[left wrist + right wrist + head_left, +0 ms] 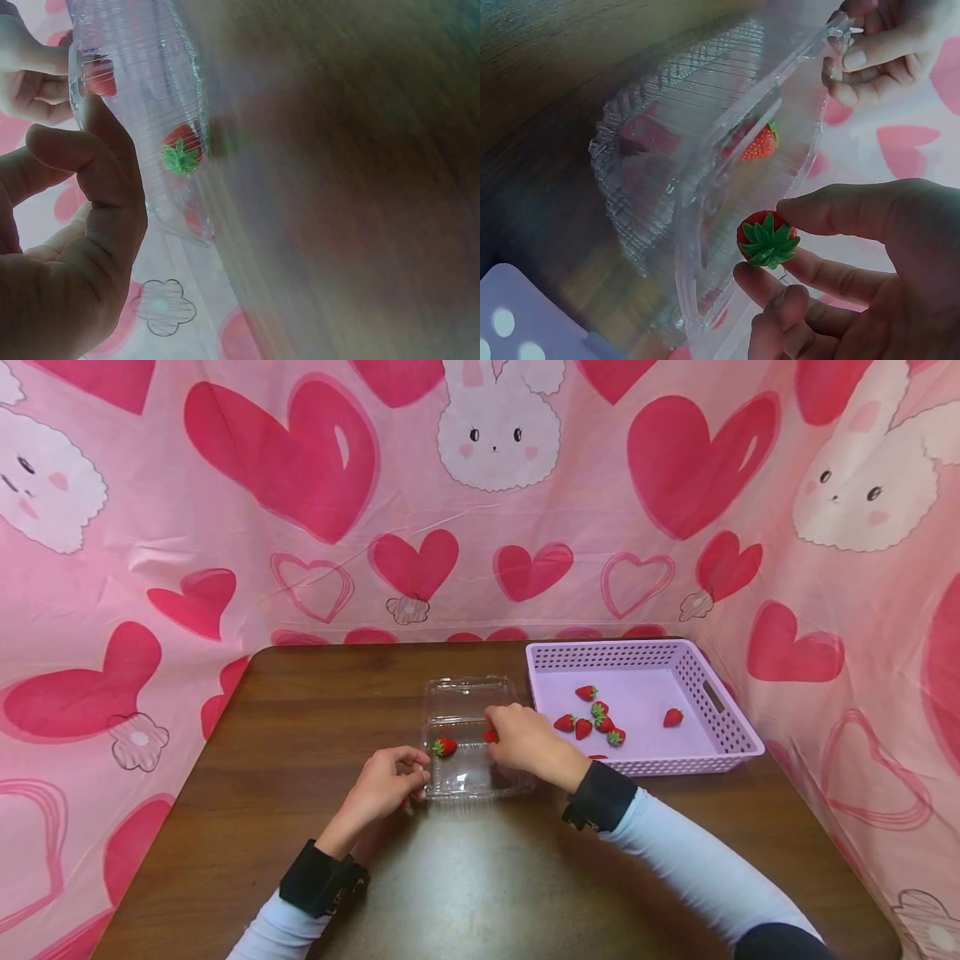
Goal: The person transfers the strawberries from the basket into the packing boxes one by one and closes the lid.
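A clear plastic clamshell container (pixel 463 781) stands open on the table, its lid (pixel 465 697) folded back toward the wall. Inside the base, at the left, lies one strawberry (pixel 445 747) with a green leafy cap. My right hand (pixel 525 739) is over the right side of the container. Between its thumb and fingertips it pinches another strawberry (pixel 768 240), leaf end toward the wrist camera. At the near left corner, my left hand (pixel 386 783) holds the container's rim between thumb and curled fingers, as the right wrist view (pixel 889 56) shows.
To the right of the container is a lilac perforated plastic basket (pixel 645 685) holding several strawberries (pixel 583 727), mostly grouped at its left, with one strawberry (pixel 672 717) apart at the right. The brown wooden table (pixel 300 693) meets a pink heart-and-rabbit cloth (pixel 465 510) behind.
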`<state>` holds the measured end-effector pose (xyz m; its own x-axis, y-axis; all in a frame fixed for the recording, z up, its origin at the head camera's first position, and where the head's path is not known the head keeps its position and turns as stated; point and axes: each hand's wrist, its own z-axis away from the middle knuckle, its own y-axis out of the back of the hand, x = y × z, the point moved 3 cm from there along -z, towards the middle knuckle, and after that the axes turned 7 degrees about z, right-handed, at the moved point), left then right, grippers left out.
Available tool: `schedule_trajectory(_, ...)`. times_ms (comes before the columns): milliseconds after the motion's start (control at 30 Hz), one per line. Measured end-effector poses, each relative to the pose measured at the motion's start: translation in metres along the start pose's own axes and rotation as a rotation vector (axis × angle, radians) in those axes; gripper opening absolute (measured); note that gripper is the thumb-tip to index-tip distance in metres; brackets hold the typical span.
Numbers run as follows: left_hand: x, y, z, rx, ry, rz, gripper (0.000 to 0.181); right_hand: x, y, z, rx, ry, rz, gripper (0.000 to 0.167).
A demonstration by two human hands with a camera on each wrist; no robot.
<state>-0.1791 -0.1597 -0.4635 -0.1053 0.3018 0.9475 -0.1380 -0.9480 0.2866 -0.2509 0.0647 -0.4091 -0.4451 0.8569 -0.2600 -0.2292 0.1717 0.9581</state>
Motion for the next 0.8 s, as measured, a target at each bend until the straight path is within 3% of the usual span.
schedule_trajectory(467, -0.002, -0.001, -0.002, 0.012, -0.003, -0.03, 0.017, -0.002, -0.011, -0.011, -0.007, 0.032, 0.033, 0.017)
schedule_trajectory(800, -0.001, -0.001, -0.002, 0.008, 0.011, -0.033, 0.018, -0.01, -0.019, -0.017, 0.034, 0.068, 0.074, 0.014)
